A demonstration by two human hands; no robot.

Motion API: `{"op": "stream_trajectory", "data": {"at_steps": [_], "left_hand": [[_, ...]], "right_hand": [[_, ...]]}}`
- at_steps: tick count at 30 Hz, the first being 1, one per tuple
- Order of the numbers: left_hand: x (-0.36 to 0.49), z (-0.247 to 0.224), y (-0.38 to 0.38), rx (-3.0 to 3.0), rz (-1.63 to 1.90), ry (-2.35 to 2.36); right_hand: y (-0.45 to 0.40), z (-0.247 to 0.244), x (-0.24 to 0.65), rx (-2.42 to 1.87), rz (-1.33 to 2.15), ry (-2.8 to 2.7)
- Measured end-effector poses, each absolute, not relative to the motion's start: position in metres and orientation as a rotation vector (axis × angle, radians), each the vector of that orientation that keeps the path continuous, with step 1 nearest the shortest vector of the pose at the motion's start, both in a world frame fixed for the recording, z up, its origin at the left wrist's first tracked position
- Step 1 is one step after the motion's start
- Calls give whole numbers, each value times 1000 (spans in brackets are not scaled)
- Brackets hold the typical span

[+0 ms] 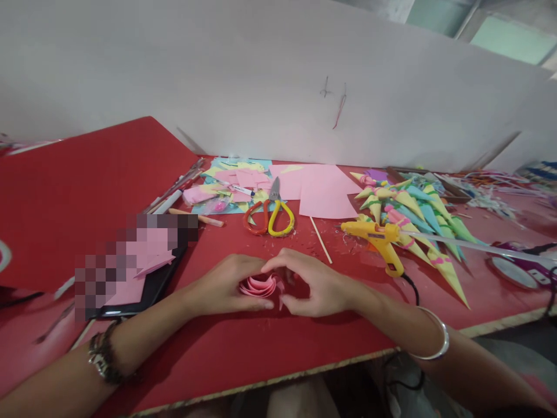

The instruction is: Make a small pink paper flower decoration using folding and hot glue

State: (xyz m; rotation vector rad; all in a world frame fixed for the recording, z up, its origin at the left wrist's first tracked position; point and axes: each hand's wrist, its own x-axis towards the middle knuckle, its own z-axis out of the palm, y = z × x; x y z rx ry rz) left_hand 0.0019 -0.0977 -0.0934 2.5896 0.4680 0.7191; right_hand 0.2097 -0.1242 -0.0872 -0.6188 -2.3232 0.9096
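Observation:
Curled strips of pink paper [260, 287] form a loose roll above the red table's near edge. My left hand [226, 284] is closed round its left side, thumb below and fingers behind. On the other side my right hand [311, 284] is curved, its index finger and thumb at the roll's right end; part of the contact is hidden. Beyond the hands lie scissors [270, 217] with one red and one yellow handle. To the right rests a yellow hot glue gun [378, 235] with a clear glue stick in its back.
Pink paper sheets [328, 194] and a heap of coloured scraps [239, 180] lie at the back. Several pastel paper cones [418, 215] are piled right. A black tray-like object [163, 284] with pink pieces sits left. A thin stick [321, 240] lies centrally.

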Motion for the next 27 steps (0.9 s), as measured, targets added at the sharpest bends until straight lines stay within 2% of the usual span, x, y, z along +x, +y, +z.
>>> {"op": "stream_trajectory", "data": {"at_steps": [27], "left_hand": [[2,-88,-101,2610,644,773]], "right_hand": [[-124,-90,208,-692,823,-2226]]}}
